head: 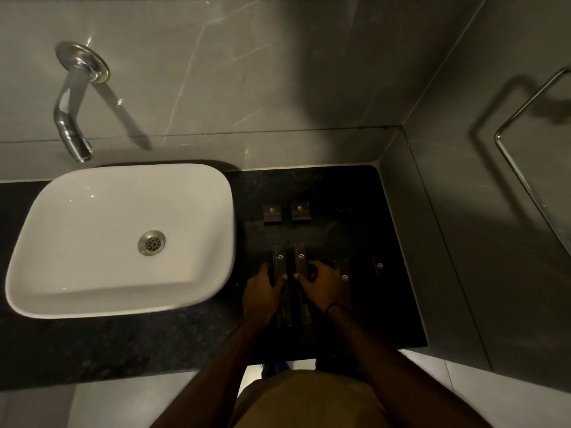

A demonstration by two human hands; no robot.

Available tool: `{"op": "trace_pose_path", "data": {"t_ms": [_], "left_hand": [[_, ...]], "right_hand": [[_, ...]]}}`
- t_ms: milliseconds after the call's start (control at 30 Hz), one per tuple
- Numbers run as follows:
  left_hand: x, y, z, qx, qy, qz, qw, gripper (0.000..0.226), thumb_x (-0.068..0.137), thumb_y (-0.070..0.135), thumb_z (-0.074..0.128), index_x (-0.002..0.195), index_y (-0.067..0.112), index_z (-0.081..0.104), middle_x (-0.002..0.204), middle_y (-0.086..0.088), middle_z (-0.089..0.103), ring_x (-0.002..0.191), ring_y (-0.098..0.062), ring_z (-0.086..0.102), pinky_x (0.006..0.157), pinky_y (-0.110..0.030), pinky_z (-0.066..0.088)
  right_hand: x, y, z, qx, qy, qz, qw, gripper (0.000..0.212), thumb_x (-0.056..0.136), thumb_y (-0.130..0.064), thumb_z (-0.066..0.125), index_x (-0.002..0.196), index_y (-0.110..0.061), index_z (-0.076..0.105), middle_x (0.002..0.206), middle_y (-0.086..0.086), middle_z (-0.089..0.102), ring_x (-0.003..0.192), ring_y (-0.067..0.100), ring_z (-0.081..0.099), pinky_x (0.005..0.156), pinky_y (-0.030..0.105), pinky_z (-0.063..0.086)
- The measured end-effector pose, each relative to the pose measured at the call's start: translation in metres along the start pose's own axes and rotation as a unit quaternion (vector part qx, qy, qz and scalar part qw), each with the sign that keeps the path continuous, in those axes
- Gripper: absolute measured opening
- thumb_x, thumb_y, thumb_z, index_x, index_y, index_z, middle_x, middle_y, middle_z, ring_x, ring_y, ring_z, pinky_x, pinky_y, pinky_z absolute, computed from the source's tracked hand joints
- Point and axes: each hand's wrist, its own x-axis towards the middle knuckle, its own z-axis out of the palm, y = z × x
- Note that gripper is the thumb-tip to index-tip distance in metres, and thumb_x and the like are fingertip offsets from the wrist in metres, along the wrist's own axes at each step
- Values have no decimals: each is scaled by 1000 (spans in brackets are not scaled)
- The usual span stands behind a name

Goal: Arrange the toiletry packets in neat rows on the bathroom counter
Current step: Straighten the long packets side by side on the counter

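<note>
On the black stone counter (333,186), two long dark packets lie side by side, lengthwise toward me. My left hand (262,291) grips the left long packet (279,261) and my right hand (321,285) grips the right long packet (300,257). Two small square dark packets (272,215) (300,211) sit in a row farther back. Two more long dark packets lie to the right, one (343,273) beside my right hand and another (379,267) near the wall. All bear a small white logo.
A white basin (55,211) stands on the counter to the left, under a chrome wall spout (69,118). Grey tiled walls close the back and right side; a metal towel rail (525,143) hangs on the right wall. The counter's front edge is near my body.
</note>
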Motion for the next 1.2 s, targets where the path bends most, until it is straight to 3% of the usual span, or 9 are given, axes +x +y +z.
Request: {"op": "trace_pose_path", "data": {"t_ms": [167, 300, 433, 500, 600, 767, 900, 1000, 1200], "left_hand": [[-1, -1, -2, 5, -18, -13, 1000, 43, 87, 58, 55, 117, 26, 54, 104, -3, 70, 90, -21, 69, 79, -42, 58], [-8, 1, -3, 41, 70, -21, 996, 44, 90, 54, 53, 121, 23, 52, 118, -2, 62, 103, -19, 63, 80, -33, 49], [-16, 39, 15, 11, -1, 147, 989, 27, 95, 39, 54, 120, 31, 49, 122, 6, 58, 103, -4, 56, 87, -29, 50], [-18, 68, 34, 27, -64, 193, 979, 29, 96, 37, 52, 123, 26, 52, 125, 3, 58, 108, -9, 57, 94, -35, 51], [-24, 101, 66, 70, -109, 160, 979, 38, 96, 42, 51, 127, 20, 48, 123, -5, 61, 109, -20, 62, 94, -40, 52], [-32, 122, 103, 117, -148, 62, 980, 89, 81, 51, 69, 145, 10, 22, 123, -13, 63, 109, -30, 65, 89, -44, 56], [-25, 119, 111, 97, -112, 40, 988, 80, 85, 51, 63, 143, 12, 25, 121, -14, 62, 104, -28, 66, 89, -41, 56], [-12, 120, 107, 81, -86, 53, 992, 73, 91, 38, 60, 147, 11, 22, 125, -19, 58, 106, -34, 64, 87, -39, 54], [7, 122, 94, 83, -67, 59, 993, 69, 86, 28, 70, 140, 4, 34, 132, -18, 53, 116, -33, 58, 91, -35, 49]], "right_hand": [[-1, -1, -4, 3, 6, 6, 1000, 48, 78, -52, 71, 115, -23, 65, 99, 2, 73, 91, 19, 68, 75, 29, 52], [2, 17, -38, 35, 75, 32, 996, 52, 82, -49, 69, 124, -20, 61, 90, 1, 70, 89, 19, 66, 82, 36, 56], [2, 61, -86, 23, 128, 24, 991, 45, 84, -35, 70, 124, -16, 61, 107, 9, 66, 103, 28, 63, 85, 39, 54], [-1, 80, -101, 11, 119, 41, 992, 49, 83, -31, 73, 127, -14, 60, 120, 13, 61, 113, 31, 58, 93, 45, 53], [-5, 103, -109, -12, 75, 73, 994, 58, 79, -29, 77, 131, -12, 56, 131, 15, 55, 123, 33, 53, 102, 49, 48], [-9, 125, -108, -18, 34, 94, 995, 56, 78, -28, 78, 128, -12, 59, 127, 13, 60, 119, 32, 57, 101, 45, 50], [-2, 128, -106, 13, 39, 87, 995, 56, 77, -27, 80, 128, -13, 59, 127, 12, 60, 118, 30, 58, 97, 40, 50], [10, 123, -109, 35, 28, 81, 996, 57, 76, -27, 81, 127, -15, 60, 124, 11, 61, 110, 26, 62, 88, 32, 53], [32, 109, -110, 68, 24, 94, 993, 64, 76, -23, 82, 134, -13, 56, 129, 13, 56, 108, 25, 61, 80, 25, 47]]}}
